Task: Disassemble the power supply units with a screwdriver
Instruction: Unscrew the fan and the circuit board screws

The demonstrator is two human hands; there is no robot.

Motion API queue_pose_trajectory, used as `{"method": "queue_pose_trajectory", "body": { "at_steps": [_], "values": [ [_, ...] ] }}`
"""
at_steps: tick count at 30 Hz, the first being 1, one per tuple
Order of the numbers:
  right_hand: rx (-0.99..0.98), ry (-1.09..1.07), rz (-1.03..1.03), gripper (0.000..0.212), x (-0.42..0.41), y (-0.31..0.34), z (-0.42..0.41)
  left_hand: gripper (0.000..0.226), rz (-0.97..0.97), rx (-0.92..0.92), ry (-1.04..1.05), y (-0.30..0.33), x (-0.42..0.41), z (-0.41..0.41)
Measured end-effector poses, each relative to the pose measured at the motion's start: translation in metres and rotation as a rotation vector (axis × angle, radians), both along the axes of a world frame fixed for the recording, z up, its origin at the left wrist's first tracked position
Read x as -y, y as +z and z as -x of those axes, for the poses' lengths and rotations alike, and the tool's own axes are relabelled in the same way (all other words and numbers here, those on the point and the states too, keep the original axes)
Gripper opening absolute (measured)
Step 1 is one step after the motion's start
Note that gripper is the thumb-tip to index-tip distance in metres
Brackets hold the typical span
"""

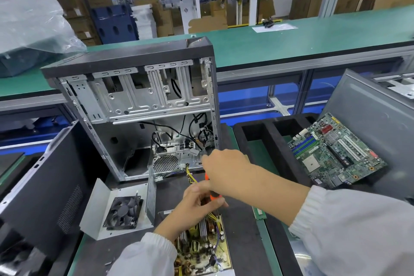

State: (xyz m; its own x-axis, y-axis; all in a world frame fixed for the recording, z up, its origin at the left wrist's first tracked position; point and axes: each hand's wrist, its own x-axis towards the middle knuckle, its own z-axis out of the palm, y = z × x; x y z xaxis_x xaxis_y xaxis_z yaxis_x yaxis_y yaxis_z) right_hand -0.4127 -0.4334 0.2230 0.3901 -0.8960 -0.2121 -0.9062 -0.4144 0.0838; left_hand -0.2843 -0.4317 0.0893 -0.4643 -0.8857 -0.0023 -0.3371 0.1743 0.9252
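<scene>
- Power supply board (202,246), tan with coils, capacitors and yellow wires, lies flat on the dark mat (242,237) at the bottom centre, just in front of the person.
- Left hand (197,203) is over the far end of the board, fingers curled around the orange and black handle of the screwdriver (214,195), near the bundle of yellow wires (192,177).
- Right hand (226,171) comes from the right, above the left hand, with fingers bent on the upper part of the same screwdriver; its fingertips are hidden, so I cannot tell exactly how tight the grip is.
- Both arms wear white sleeves (349,231).
- Metal cover of the power supply (107,210), with a black fan (124,212) fixed inside, lies open on the mat to the left of the board, apart from it.
- Open computer case (143,105) stands upright behind the hands, with black cables hanging inside.
- Dark side panel (44,181) leans at the left.
- Green motherboard (333,152) lies tilted in a black foam tray (275,141) at the right.
- Long green workbench (291,38) runs behind the case.
</scene>
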Motion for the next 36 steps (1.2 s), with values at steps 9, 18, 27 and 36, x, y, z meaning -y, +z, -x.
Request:
{"method": "queue_pose_trajectory", "body": {
  "at_steps": [9,18,27,36],
  "values": [
    [0.03,0.15,-0.233,0.045,0.002,0.004,0.009,0.021,0.025,0.14,0.004,-0.002,0.004,-0.001],
    [-0.012,0.035,0.073,0.03,0.001,-0.012,-0.003,0.007,0.024,0.079,0.013,0.003,0.0,0.002],
    [0.081,0.174,-0.158,0.037,-0.002,0.001,0.007,0.031,-0.018,0.079,-0.006,0.001,0.001,0.001],
    [0.135,0.116,-0.203,0.029,0.0,0.007,0.021,0.029,0.033,0.165,-0.029,0.002,0.002,0.0]
  ]
}}
